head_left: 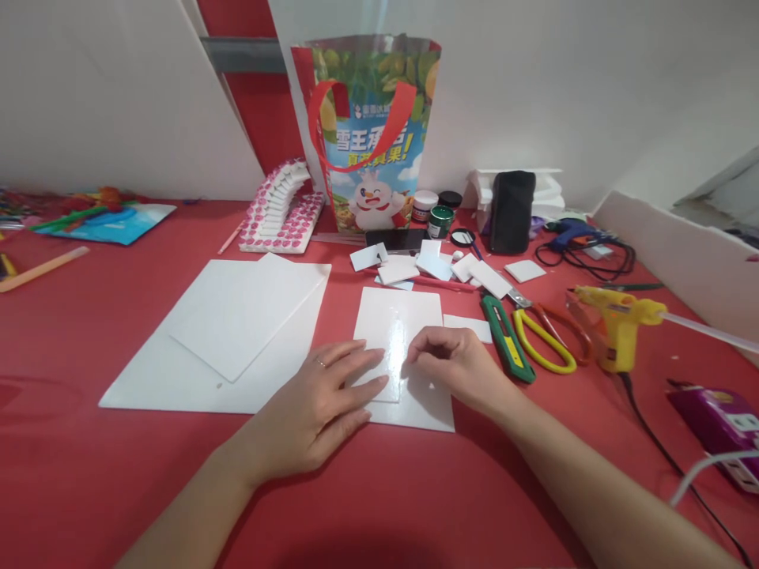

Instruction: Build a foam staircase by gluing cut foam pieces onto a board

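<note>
My left hand (335, 395) lies with fingers apart, its fingertips on a small white piece that rests on a larger white board (424, 415). Over the right part of that board, my right hand (447, 359) has its thumb and index finger pinched together; what is between them, if anything, is too small to make out. To the left, a white sheet (249, 316) lies at an angle on a bigger white board (154, 379). A small white strip (471, 328) sits just behind my right hand.
A green cutter (507, 340), yellow-and-red-handled scissors (545, 340), a yellow glue gun (620, 320) and a purple power strip (720, 431) lie right. Behind are small white pieces (398, 271), a bag (379, 150), paint jars (439, 221) and a phone (513, 212).
</note>
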Tool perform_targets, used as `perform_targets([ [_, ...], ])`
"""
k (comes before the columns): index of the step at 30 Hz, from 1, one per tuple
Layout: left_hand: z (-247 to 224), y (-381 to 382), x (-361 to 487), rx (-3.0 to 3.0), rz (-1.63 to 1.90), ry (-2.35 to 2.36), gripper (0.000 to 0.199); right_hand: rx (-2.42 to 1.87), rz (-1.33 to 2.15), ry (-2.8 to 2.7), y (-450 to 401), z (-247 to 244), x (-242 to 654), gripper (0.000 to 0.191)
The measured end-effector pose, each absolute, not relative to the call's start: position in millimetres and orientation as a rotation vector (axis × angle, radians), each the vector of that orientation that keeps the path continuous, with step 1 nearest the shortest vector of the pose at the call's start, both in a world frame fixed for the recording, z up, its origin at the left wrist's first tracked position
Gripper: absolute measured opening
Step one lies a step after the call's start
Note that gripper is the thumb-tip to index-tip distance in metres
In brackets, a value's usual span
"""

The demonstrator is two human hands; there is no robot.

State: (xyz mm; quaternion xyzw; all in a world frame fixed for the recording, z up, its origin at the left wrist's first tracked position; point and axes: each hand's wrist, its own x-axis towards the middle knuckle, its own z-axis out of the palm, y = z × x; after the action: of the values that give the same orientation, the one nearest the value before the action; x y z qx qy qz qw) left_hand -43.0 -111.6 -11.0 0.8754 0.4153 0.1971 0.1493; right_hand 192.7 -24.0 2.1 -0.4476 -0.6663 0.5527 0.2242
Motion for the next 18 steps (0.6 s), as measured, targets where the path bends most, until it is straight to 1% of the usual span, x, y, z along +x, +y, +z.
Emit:
perform_targets([
  [4,-7,-110,-53,2.404,0.772,1.297,0.045,-1.23,1.369,-2.067,-28,2,191,0.016],
  [6,-6,-108,-58,2.359,0.854,1.388,0.037,-1.186,1.276,-2.204,-28,0,191,0.023],
  [8,-5,-106,-62,2.344,0.894,1.426,0.026,-1.135,1.223,-2.292,-28,-2,192,0.024],
  [10,-5,-105,-62,2.343,0.891,1.403,0.022,-1.079,1.171,-2.356,-29,-3,193,0.023],
  [14,-6,-104,-58,2.336,0.789,1.298,0.022,-0.995,1.052,-2.501,-31,-3,194,0.027],
  [18,-8,-103,-57,2.351,0.714,1.259,0.023,-0.923,0.966,-2.581,-32,-4,193,0.023],
])
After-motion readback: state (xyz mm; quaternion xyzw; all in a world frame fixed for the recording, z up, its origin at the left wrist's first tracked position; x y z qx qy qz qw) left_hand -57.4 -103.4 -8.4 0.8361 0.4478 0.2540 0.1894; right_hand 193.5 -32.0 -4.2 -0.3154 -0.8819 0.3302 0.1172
